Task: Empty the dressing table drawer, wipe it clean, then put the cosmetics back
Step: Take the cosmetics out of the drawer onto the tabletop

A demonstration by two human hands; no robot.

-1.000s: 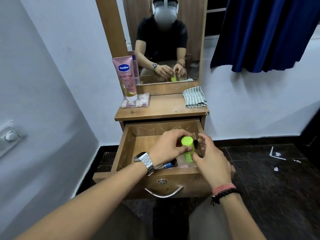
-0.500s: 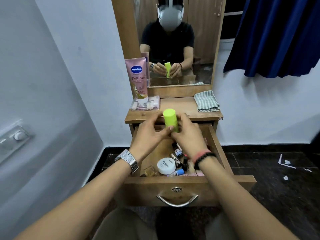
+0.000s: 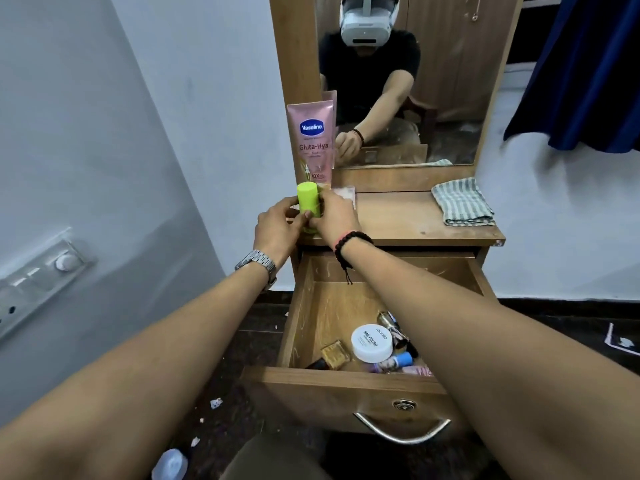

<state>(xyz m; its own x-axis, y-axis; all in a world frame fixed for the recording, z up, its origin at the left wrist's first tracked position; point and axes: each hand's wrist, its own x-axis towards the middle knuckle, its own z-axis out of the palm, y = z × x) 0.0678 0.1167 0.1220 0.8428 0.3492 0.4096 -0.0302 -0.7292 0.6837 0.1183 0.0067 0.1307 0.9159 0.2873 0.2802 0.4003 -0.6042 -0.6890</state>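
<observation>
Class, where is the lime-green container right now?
The lime-green container is upright between both hands at the tabletop's left end, just in front of the pink Vaseline tube.

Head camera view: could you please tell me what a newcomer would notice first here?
Two hands, left hand and right hand, grip an upright lime-green plastic tube at the wooden tabletop's left edge. Behind it stands a tall pink Vaseline lotion tube. Below, the open wooden drawer holds a round white nail-polish jar among small cosmetics.

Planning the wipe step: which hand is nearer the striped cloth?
Right. The right hand is nearer the striped cloth; the left hand lies beyond it. Both grip the green bottle.
</observation>
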